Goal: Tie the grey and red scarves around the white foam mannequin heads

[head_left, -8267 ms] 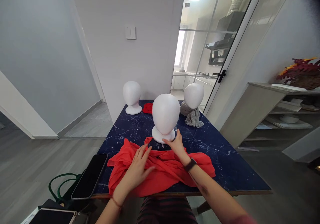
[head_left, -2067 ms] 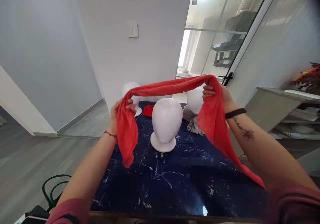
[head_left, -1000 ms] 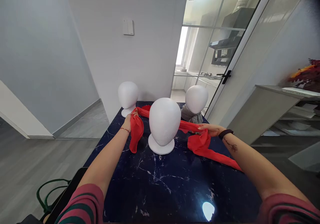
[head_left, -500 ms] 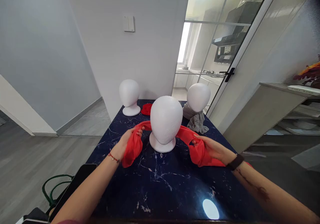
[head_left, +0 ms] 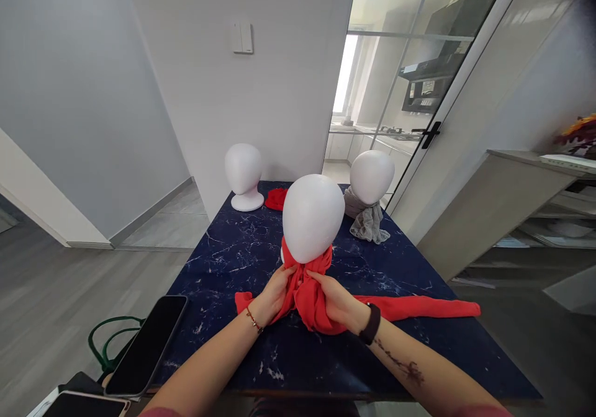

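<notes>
A red scarf [head_left: 310, 308] passes around the neck of the middle white foam head [head_left: 313, 218] and gathers at its front. My left hand [head_left: 275, 293] is closed on the scarf just below the chin, on the left side. Right beside it, my right hand [head_left: 336, 299] grips the other side of the scarf. One long end of the cloth lies out to the right along the table, while a short end shows left of my left wrist. The neck of the head is mostly hidden by the cloth.
Behind stand a bare foam head [head_left: 243, 169] at left and another foam head [head_left: 371, 177] with a grey scarf [head_left: 369, 221] at right. A folded red cloth [head_left: 276, 199] lies between them. A tablet [head_left: 146, 345] rests at the left edge of the dark blue marbled table [head_left: 218, 262].
Both hands have come together in front of the neck, bringing the scarf's two sides around it. The middle head now tilts slightly. The long scarf end lies stretched out to the right.
</notes>
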### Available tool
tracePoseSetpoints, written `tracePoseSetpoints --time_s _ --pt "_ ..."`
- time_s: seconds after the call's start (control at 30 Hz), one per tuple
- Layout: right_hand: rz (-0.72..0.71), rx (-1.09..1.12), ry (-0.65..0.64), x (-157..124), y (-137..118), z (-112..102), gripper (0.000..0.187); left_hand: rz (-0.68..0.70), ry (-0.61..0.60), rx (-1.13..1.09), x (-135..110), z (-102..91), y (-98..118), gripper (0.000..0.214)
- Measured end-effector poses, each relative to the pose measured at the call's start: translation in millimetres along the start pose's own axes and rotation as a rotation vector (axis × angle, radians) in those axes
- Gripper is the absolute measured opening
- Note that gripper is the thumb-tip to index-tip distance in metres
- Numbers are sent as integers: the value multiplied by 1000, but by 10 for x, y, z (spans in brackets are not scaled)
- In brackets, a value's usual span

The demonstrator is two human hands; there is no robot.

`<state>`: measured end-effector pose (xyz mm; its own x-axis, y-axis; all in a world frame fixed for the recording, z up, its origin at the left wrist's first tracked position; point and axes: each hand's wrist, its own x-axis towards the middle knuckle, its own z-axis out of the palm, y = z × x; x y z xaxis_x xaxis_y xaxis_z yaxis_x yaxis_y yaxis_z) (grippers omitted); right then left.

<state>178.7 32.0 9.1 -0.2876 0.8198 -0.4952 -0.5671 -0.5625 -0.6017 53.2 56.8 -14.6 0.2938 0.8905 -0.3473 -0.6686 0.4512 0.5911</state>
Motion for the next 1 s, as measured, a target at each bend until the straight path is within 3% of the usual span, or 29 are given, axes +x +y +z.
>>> tracePoseSetpoints --time_s 0.23,0.63,0.77,0.87,1.0 --pt "-75 -34 11 193 4 96 10 16 -29 -76 99 -18 -95 18" --pt "-209 -85 83 150 -109 -11 14 -55 -41 -124 83 102 -209 27" --pt "-242 -121 97 -7 -129 5 16 -9 -57 -112 123 124 -257 24" --pt "-252 -198 48 -211 -53 24 28 38 -48 -97 109 150 -279 25" --pt "-435 -464 59 -406 154 -8 51 101 -73 -86 44 157 -297 37"
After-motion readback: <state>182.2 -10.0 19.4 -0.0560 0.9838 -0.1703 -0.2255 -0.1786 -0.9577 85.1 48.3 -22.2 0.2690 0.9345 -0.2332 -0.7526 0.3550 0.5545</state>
